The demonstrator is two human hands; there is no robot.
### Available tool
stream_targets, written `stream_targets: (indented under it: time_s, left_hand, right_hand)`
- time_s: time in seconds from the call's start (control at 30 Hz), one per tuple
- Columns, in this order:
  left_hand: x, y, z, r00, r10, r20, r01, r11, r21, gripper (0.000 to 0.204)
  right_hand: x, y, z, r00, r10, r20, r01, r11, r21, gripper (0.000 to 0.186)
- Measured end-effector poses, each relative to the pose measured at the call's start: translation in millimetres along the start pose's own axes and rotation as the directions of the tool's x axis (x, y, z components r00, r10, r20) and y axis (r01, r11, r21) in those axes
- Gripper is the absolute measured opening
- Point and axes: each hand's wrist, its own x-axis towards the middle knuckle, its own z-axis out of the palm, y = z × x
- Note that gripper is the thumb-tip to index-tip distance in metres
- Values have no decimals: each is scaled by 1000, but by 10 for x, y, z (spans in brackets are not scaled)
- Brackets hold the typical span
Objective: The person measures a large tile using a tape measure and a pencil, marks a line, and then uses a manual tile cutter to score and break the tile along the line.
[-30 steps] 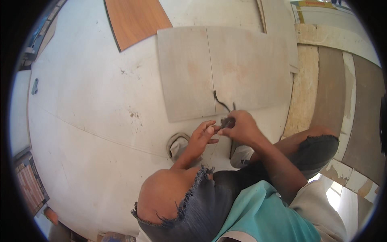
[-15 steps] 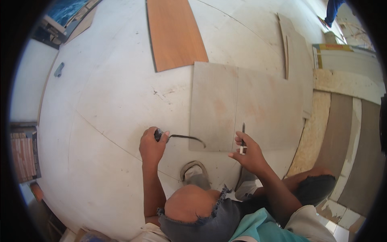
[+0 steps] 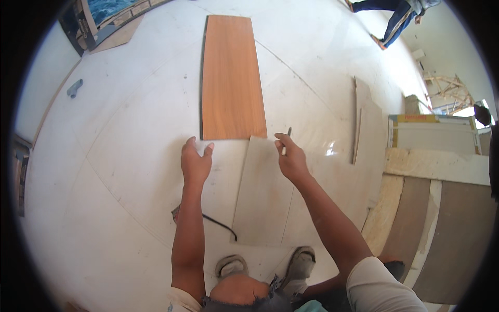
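Facing board's near edge point(image 3: 234, 137), left hand point(image 3: 196, 162) spread, floor point(image 3: 125, 125) leftward

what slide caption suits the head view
Open left hand near an orange board, right hand holding a slim tool.

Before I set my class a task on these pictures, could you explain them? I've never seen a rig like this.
There is no machine here: a person works with two bare hands. Every picture comes from one wide camera worn on the person's head, looking down, so straight edges bend toward the rim. Right now, on the pale floor lie an orange-brown board, a greyish board and a black cord. The left hand has an open grip, with nothing visible in it, close to the near end of the orange-brown board. The right hand holds a pencil-like stick. At the upper right are another person's legs.
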Motion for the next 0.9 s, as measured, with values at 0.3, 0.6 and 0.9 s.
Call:
stream_targets:
  time_s: [0.3,0.6,0.9]
  left_hand:
    - [255,64,189,988,-151,28,153,986,-65,61]
    - [608,32,210,972,-231,32,222,873,-435,37]
    - [764,397,-285,976,-164,143,215,620,-755,32]
  right_hand:
    - [683,0,664,996,85,-19,-87,981,-174,34]
    - [1007,75,776,967,251,-41,-228,928,293,32]
    - [1101,-156,478,967,33,-254,23,976,215,35]
